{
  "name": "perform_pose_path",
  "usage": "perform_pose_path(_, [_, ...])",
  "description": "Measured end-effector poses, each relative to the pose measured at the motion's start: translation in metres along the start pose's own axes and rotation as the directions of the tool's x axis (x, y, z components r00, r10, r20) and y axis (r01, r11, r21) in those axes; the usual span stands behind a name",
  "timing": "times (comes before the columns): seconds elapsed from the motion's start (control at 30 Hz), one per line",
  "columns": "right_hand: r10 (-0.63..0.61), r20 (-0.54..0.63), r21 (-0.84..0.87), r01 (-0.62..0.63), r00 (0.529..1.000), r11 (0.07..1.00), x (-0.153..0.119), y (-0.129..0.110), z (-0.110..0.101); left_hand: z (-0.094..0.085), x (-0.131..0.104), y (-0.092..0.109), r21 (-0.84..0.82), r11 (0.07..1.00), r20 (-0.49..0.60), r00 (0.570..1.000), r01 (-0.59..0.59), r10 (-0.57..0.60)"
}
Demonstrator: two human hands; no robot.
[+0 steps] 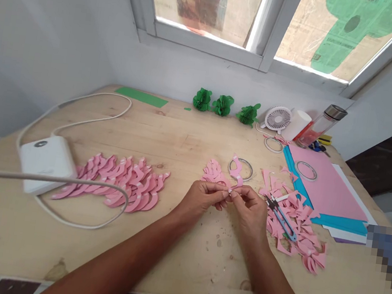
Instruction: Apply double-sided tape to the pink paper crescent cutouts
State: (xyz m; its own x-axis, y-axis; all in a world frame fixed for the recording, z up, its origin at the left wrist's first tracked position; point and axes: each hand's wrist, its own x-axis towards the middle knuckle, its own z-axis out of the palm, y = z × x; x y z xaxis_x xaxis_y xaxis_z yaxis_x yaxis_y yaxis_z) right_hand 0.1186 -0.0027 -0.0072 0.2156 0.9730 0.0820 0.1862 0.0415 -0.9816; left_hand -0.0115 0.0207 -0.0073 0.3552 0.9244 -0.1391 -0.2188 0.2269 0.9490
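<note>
A curvy pink paper piece (237,175) with whitish spots is pinched at its lower end between my two hands. My left hand (211,195) and my right hand (249,206) meet fingertip to fingertip there, both closed. Just behind them lies a roll of narrow tape (247,168), partly covered by the paper. Small pink paper cutouts (212,171) are heaped beyond my left hand. To the left, many wavy pink paper pieces (137,182) overlap in rows. Beside my right hand, a blue-handled cutting tool (285,222) rests on pink scraps (304,219).
A white box (47,163) with a looping cable stands left. Three green paper balls (202,99), a small fan (278,118) and a glass bottle (319,127) line the back. Pink and blue sheets (338,190) lie right, with another tape ring (306,170) on them.
</note>
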Motion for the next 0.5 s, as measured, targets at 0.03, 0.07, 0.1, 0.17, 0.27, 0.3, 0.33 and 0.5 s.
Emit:
perform_pose_path(0.03, [0.019, 0.003, 0.017, -0.019, 1.0, 1.0, -0.0001, 0.0005, 0.0002, 0.0, 0.0, -0.0002, -0.002, 1.0, 0.003, 1.0, 0.0, 0.0])
perform_pose_path(0.07, [0.024, 0.001, 0.018, -0.024, 1.0, 1.0, -0.0003, 0.0011, 0.0003, 0.0, -0.0001, -0.0003, -0.003, 1.0, 0.006, 1.0, -0.002, 0.002])
perform_pose_path(0.1, [0.017, -0.005, 0.003, -0.017, 1.0, 1.0, -0.0004, 0.0017, 0.0003, 0.0001, -0.0003, -0.0003, -0.003, 1.0, 0.006, 1.0, -0.005, 0.005])
perform_pose_path(0.17, [-0.013, -0.018, -0.042, 0.013, 1.0, 0.999, -0.0006, 0.0024, 0.0, 0.0003, -0.0005, -0.0001, 0.0, 1.0, 0.001, 1.0, -0.015, 0.015])
perform_pose_path(0.27, [-0.043, -0.031, -0.083, 0.041, 0.999, 0.996, -0.0006, 0.002, -0.0005, 0.0006, -0.0006, -0.0002, 0.011, 1.0, -0.013, 1.0, -0.022, 0.022])
perform_pose_path(0.3, [-0.049, -0.038, -0.091, 0.045, 0.998, 0.995, -0.0004, 0.0017, -0.0005, 0.0007, -0.0005, -0.0003, 0.011, 1.0, -0.013, 1.0, -0.022, 0.022])
perform_pose_path(0.33, [-0.052, -0.043, -0.098, 0.048, 0.998, 0.994, -0.0002, 0.0015, -0.0005, 0.0008, -0.0004, -0.0005, 0.011, 1.0, -0.014, 1.0, -0.022, 0.022])
perform_pose_path(0.5, [-0.074, -0.053, -0.103, 0.068, 0.996, 0.992, 0.0007, 0.0028, -0.0002, 0.0016, 0.0002, -0.0014, 0.007, 1.0, -0.026, 0.999, -0.021, 0.021])
